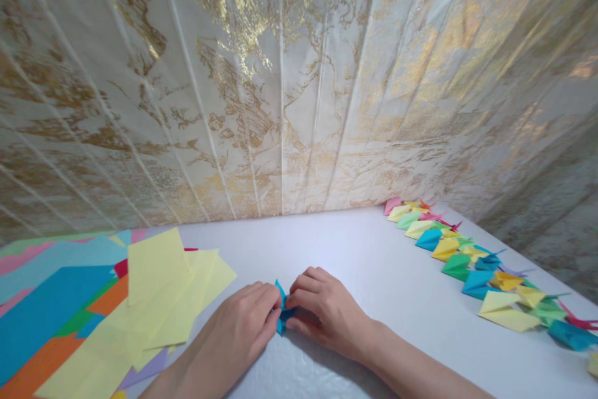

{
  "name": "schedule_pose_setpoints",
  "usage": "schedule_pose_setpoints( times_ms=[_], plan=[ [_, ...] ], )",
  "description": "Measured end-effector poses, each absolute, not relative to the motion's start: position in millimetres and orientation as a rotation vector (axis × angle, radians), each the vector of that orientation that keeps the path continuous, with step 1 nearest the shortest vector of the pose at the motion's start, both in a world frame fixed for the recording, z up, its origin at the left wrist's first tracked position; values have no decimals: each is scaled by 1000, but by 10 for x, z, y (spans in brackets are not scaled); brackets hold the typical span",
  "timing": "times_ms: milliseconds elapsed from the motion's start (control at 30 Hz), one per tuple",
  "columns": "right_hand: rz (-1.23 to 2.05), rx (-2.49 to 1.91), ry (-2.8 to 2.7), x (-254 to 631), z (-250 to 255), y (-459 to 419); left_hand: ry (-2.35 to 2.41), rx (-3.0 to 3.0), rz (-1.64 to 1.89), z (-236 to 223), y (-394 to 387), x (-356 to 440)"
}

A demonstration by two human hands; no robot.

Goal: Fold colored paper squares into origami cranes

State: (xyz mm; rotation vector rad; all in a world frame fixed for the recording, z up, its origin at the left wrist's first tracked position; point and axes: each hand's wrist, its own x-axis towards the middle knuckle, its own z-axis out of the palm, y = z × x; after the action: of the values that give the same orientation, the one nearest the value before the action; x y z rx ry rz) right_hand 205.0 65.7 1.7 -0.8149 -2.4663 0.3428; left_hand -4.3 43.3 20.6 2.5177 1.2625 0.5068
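A small piece of folded blue paper (281, 318) stands between my two hands, just above or on the white table at the front middle. My left hand (250, 315) pinches it from the left side with thumb and fingertips. From the right, the thumb and fingers of my right hand (324, 305) close on its other side. Only narrow pointed blue parts show above and below the fingertips; the rest of the folded paper is hidden by my fingers.
Loose sheets of yellow paper (156, 268) overlap blue sheets (56, 299) and other coloured paper at the left. Several folded paper cranes (476, 284) line the right edge of the white table (299, 243). A gold-patterned curtain (261, 106) hangs behind.
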Motion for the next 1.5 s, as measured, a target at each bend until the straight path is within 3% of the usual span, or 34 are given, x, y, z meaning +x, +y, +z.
schedule_pose_setpoints(
  times_ms=[300, 667, 1200, 1500],
  plan=[
    [503, -981, -2325, 2004, 49, 631, 1241, 2284, 642, 43, 474, 29],
    [944, -1136, -2145, 2106, 169, 733, 1342, 2247, 693, -21, 512, 90],
    [810, -1337, -2164, 1935, 165, 692, 1328, 2107, 706, 13, 546, 40],
    [894, -1385, -2170, 1962, 219, 733, 1236, 2078, 666, 132, 588, 10]
  ],
)
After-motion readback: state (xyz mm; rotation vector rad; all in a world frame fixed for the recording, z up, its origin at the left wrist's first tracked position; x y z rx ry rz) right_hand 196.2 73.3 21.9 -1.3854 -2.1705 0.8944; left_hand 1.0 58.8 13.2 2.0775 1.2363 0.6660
